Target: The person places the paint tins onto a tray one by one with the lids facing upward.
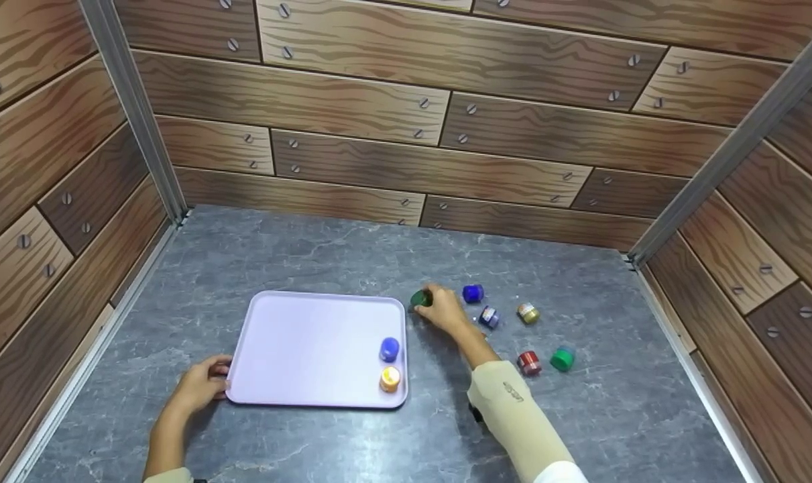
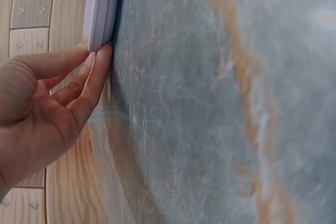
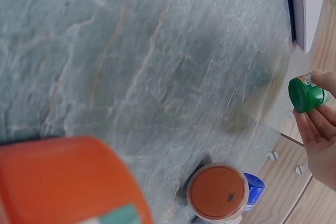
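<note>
My left hand [image 1: 198,386] pinches the lavender tray [image 1: 312,349] by its near left corner; in the left wrist view the thumb lies on one side of the rim and fingers on the other. Just off the tray's right edge, my right hand [image 1: 446,310] holds a small green paint jar [image 3: 305,94] between thumb and fingers. Part of that jar is covered by the hand in the head view. Inside the tray, along its right side, a blue jar [image 1: 389,349] and an orange-yellow jar [image 1: 389,380] sit one behind the other.
Right of my hand lie a blue jar [image 1: 473,293], a dark blue jar [image 1: 489,316], a gold jar [image 1: 528,312], a red jar [image 1: 530,363] and another green jar [image 1: 562,359]. An orange-brown jar [image 3: 218,191] is mostly behind my forearm in the head view. Wood-patterned walls [image 1: 352,114] enclose the table.
</note>
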The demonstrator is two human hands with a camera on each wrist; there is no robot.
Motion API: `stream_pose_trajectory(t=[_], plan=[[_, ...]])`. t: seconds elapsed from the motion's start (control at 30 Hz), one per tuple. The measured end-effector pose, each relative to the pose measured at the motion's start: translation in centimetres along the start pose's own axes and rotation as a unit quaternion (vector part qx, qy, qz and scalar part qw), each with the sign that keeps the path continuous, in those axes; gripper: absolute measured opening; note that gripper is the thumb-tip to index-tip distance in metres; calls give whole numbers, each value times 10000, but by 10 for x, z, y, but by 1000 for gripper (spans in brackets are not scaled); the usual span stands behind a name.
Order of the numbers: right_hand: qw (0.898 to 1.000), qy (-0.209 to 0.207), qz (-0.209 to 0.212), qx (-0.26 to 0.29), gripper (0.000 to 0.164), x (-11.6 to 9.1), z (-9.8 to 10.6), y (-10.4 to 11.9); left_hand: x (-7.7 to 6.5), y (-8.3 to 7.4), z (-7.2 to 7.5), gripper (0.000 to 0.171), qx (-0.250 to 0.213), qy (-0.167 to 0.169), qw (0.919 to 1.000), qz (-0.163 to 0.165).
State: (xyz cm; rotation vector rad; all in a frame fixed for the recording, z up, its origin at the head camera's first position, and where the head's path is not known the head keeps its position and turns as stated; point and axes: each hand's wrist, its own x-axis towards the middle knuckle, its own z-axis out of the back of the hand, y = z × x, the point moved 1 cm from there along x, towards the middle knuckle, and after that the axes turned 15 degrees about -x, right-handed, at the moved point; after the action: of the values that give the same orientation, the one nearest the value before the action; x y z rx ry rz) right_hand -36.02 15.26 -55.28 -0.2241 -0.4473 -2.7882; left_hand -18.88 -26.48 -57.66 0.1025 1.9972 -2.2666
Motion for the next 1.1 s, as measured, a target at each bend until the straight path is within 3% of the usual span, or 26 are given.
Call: stream_pose_trajectory(t=[0.4, 1.1], plan=[[9998, -13, -81, 178, 32, -11, 3, 6, -1, 0, 0, 44, -60, 8, 10000, 76], [9897, -4, -266, 1405, 33, -31, 4, 24, -1, 0, -1, 44, -34, -19, 10000, -12]])
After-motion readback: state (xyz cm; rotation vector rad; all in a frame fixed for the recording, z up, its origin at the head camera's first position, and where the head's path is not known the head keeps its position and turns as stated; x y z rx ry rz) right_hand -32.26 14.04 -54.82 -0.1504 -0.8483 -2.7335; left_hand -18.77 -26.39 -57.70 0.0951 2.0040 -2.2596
